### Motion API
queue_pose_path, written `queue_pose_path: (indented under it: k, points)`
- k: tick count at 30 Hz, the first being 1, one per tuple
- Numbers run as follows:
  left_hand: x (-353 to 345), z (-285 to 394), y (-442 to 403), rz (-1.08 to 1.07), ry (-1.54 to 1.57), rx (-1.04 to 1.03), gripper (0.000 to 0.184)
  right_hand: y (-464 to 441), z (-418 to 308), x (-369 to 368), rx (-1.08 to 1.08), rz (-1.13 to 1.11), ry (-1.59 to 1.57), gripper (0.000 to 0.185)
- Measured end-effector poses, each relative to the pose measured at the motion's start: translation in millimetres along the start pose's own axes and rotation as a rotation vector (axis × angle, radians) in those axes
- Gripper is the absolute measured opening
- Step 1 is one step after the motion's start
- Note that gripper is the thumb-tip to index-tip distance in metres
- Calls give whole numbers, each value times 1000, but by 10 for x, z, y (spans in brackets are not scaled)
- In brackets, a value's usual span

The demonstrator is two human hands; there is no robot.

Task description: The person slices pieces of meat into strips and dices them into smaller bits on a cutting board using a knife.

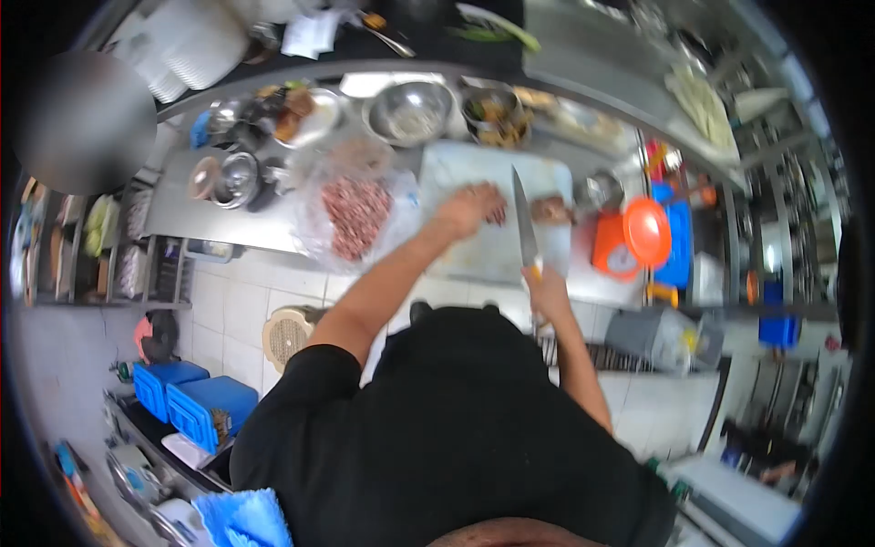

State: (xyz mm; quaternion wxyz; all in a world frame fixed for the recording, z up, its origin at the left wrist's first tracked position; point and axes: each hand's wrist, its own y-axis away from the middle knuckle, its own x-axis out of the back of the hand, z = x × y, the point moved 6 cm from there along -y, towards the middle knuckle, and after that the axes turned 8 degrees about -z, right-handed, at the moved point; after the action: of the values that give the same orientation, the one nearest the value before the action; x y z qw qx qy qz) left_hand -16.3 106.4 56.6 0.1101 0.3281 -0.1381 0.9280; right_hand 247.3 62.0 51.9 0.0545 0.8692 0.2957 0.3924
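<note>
A white cutting board [456,255] lies on the steel counter in front of me. On it, my left hand [472,209] is closed with bent fingers over small dark red pieces of meat [497,215], partly hidden under the fingertips. My right hand [547,292] grips the light handle of a large kitchen knife [526,228], its blade pointing away from me over the board. A larger chunk of meat [551,211] lies right of the blade. Left of the board, a clear plastic bag [314,214] lies open with a heap of chopped meat [355,214].
Behind the board stand a steel bowl [410,111] and a bowl of food scraps [495,114]. An orange kitchen scale [615,246] sits right of the board. Further left are a plate with food [319,118] and small metal bowls [239,178]. A grey bin [645,335] stands below right.
</note>
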Motion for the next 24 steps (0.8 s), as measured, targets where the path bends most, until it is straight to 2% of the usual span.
queue_pose_path:
  k: [1,2,3,4,6,8,10,11,12,13,15,18,19,22,24]
  points:
    - [-93,-112,-68,-97,315,161,24,-69,174,-68,25,28,34,48]
    - [-65,-23,-50,-59,-27,-37,26,-130,270,-125,121,45,-35,39]
    - [26,112,-17,-46,-16,-10,20,47,-81,41,11,-38,-147,39]
    - [95,206,33,-24,-152,34,21,-23,64,-3,29,24,-101,38]
    - [42,223,144,136,-771,-95,21,26,-21,59,1,15,-128,39]
    - [11,188,192,215,-695,-184,21,174,-355,212,-45,-30,-120,40]
    - [41,217,156,161,-619,-43,16,-163,184,7,27,-9,-63,42]
    - [-124,-127,75,70,-648,42,13,-307,310,-18,94,18,-54,42]
    - [-24,4,90,15,-622,114,15,-299,220,30,88,-6,-112,43]
    - [-70,22,140,4,-768,155,19,-223,115,66,119,0,-27,42]
    - [-171,-100,230,86,-811,276,25,-354,142,13,159,-8,44,42]
    - [-5,30,409,-131,-331,641,33,-543,374,-81,146,-80,1,42]
    - [1,-37,432,-118,-198,766,43,-452,164,6,141,-110,-5,42]
    - [-142,-480,645,55,20,920,49,-438,-5,-13,89,-211,-15,42]
    - [-131,-469,706,165,-129,857,56,-480,37,-95,95,-225,23,43]
